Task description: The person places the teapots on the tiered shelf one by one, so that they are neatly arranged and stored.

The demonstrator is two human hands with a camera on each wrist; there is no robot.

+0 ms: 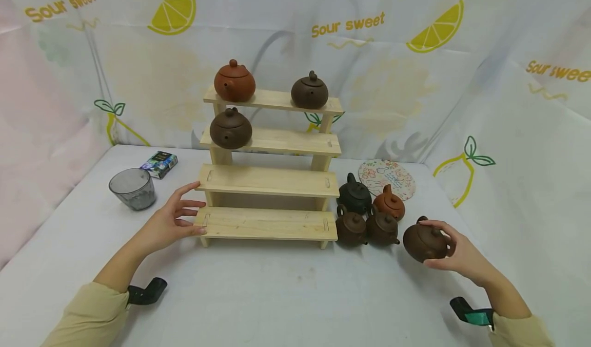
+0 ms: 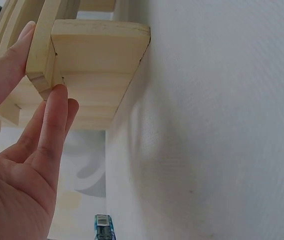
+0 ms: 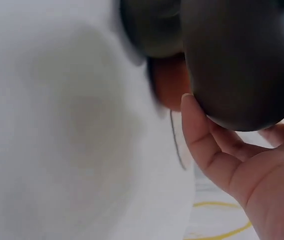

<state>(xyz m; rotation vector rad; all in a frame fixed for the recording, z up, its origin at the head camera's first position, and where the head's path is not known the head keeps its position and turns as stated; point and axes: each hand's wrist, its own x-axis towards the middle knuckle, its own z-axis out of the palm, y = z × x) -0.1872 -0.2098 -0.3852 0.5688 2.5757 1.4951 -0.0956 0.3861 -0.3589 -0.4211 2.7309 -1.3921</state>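
My left hand (image 1: 168,221) grips the left end of the lowest board of a stepped wooden stand (image 1: 268,224), thumb on its top. In the left wrist view the fingertips (image 2: 57,95) sit at the board's end. My right hand (image 1: 466,257) holds a dark brown teapot (image 1: 425,242) by its round body, thumb and fingers on opposite sides. In the right wrist view the teapot (image 3: 241,65) hides part of the fingers. An orange-brown teapot (image 1: 234,82) and a dark one (image 1: 309,91) stand on the top board; another dark teapot (image 1: 231,130) sits one board lower, at left.
Right of the stand several teapots cluster: a black one (image 1: 354,194), a reddish one (image 1: 389,204) and two brown ones (image 1: 352,229). Behind them lies a round patterned mat (image 1: 388,178). At left are a grey glass cup (image 1: 134,189) and a small box (image 1: 159,164).
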